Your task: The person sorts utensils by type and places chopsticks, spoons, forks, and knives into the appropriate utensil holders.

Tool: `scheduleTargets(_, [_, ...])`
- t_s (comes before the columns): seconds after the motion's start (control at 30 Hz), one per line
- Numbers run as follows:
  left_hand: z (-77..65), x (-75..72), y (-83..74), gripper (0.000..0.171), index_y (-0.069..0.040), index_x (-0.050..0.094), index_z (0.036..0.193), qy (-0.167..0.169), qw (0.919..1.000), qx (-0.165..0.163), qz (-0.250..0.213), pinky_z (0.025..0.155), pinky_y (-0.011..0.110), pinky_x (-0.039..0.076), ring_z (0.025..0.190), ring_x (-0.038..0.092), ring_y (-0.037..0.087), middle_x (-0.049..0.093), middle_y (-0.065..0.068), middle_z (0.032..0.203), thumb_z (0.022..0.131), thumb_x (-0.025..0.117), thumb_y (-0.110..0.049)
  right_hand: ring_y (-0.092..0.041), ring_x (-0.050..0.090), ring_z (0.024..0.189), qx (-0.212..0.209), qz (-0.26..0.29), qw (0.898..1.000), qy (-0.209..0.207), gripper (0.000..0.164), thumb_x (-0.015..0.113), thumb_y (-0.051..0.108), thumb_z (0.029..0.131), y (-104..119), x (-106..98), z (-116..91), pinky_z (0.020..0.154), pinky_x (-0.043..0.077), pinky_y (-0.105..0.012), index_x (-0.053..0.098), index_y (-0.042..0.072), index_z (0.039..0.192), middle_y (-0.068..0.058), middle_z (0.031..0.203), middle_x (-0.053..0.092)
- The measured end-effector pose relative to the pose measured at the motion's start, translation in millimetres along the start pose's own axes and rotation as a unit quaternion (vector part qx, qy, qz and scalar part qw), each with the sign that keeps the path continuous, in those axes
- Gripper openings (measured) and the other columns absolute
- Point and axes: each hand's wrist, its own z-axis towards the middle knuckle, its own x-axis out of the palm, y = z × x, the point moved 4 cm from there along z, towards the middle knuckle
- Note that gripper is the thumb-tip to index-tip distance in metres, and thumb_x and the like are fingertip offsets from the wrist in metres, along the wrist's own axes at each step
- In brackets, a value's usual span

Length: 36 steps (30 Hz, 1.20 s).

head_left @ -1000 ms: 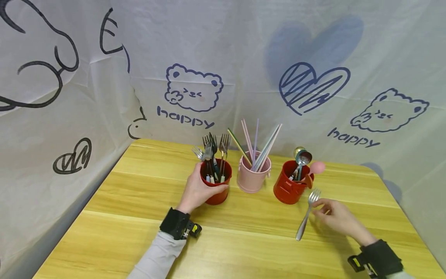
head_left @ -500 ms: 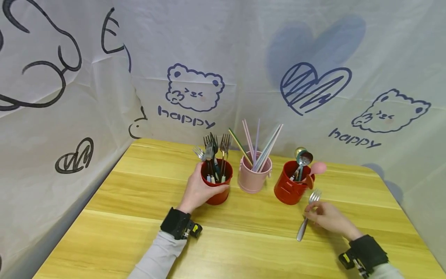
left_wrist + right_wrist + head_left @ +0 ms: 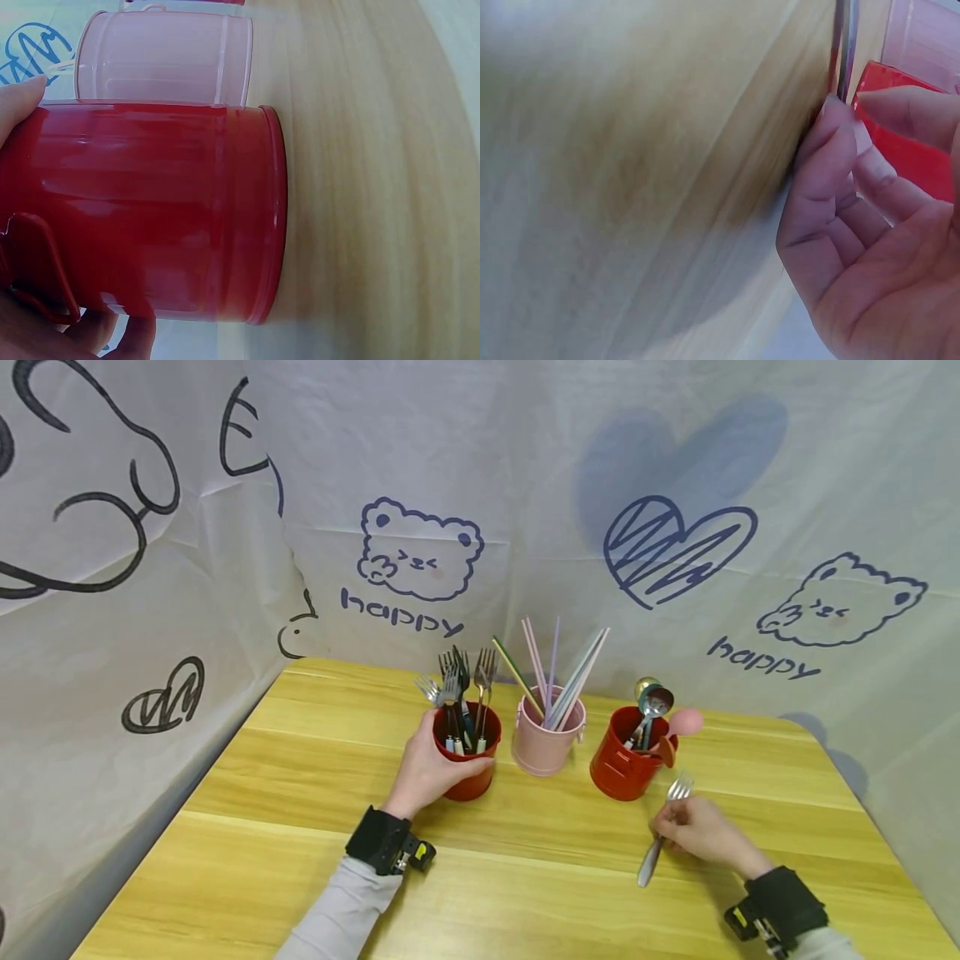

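Note:
My left hand [image 3: 426, 768] grips a red metal bucket [image 3: 471, 787] at the left, with the thumb across its front. Several forks [image 3: 486, 667] stand in it, tines up. In the left wrist view the bucket's glossy side [image 3: 165, 195] and wire handle fill much of the frame. On the right, my right hand [image 3: 705, 833] pinches a silver fork [image 3: 648, 862] near its middle, low over the table. Its tines point away from me. The right wrist view shows the fork's thin edge [image 3: 845, 52] at the tips of thumb and fingers.
A pink bucket [image 3: 538, 752] with several straws [image 3: 551, 685] stands in the middle. Right of it, a second red bucket [image 3: 621, 775] holds several spoons [image 3: 654, 702], one of them pink and leaning out. A white cloth [image 3: 525, 485] with drawings hangs behind the wooden table [image 3: 525, 893].
My right hand has moved left onto the fork and taken hold of it; the fork has shifted slightly towards me. The left hand stays on its red bucket.

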Motion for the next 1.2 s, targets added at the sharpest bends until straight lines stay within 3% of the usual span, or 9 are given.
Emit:
scheduleTargets(0.23, [-0.1, 0.4, 0.7, 0.088, -0.009, 0.042, 0.14, 0.0, 1.0, -0.003, 0.005, 0.105, 0.05, 0.053, 0.125, 0.061, 0.031, 0.06, 0.014, 0.138, 0.07, 0.092, -0.028, -0.009, 0.058, 0.062, 0.002, 0.034, 0.999, 0.036, 0.017, 0.06, 0.009, 0.097, 0.7, 3.3, 0.8, 0.054, 0.052, -0.024, 0.065, -0.008, 0.098, -0.008, 0.08, 0.068])
scheduleTargets(0.67, [-0.2, 0.7, 0.3, 0.087, -0.01, 0.042, 0.14, 0.003, 0.9999, -0.011, 0.004, 0.106, 0.05, 0.053, 0.126, 0.06, 0.032, 0.06, 0.014, 0.139, 0.071, 0.092, -0.028, -0.009, 0.059, 0.06, 0.002, -0.03, 0.999, -0.01, 0.013, 0.062, 0.009, 0.093, 3.4, 2.1, 2.7, 0.052, 0.051, -0.022, 0.068, 0.0, 0.086, -0.004, 0.073, 0.067])
scheduleTargets(0.9, [0.0, 0.4, 0.9, 0.087, -0.011, 0.042, 0.14, 0.005, 0.9998, -0.017, 0.0, 0.106, 0.05, 0.052, 0.127, 0.06, 0.032, 0.059, 0.013, 0.139, 0.071, 0.092, -0.028, -0.003, 0.055, 0.054, -0.027, -0.07, 0.997, -0.036, 0.012, 0.068, 0.012, 0.091, 5.3, 3.8, 1.3, 0.049, 0.046, -0.02, 0.07, 0.005, 0.081, 0.0, 0.068, 0.067])
scheduleTargets(1.2, [1.0, 0.9, 1.5, 0.087, -0.011, 0.043, 0.139, 0.004, 0.9999, -0.014, 0.005, 0.106, 0.05, 0.052, 0.126, 0.06, 0.032, 0.06, 0.013, 0.138, 0.07, 0.093, -0.029, -0.002, 0.053, 0.05, -0.041, -0.067, 0.996, -0.043, 0.011, 0.071, 0.012, 0.089, 5.5, 5.9, 1.7, 0.047, 0.046, -0.021, 0.072, 0.007, 0.079, 0.001, 0.065, 0.066])
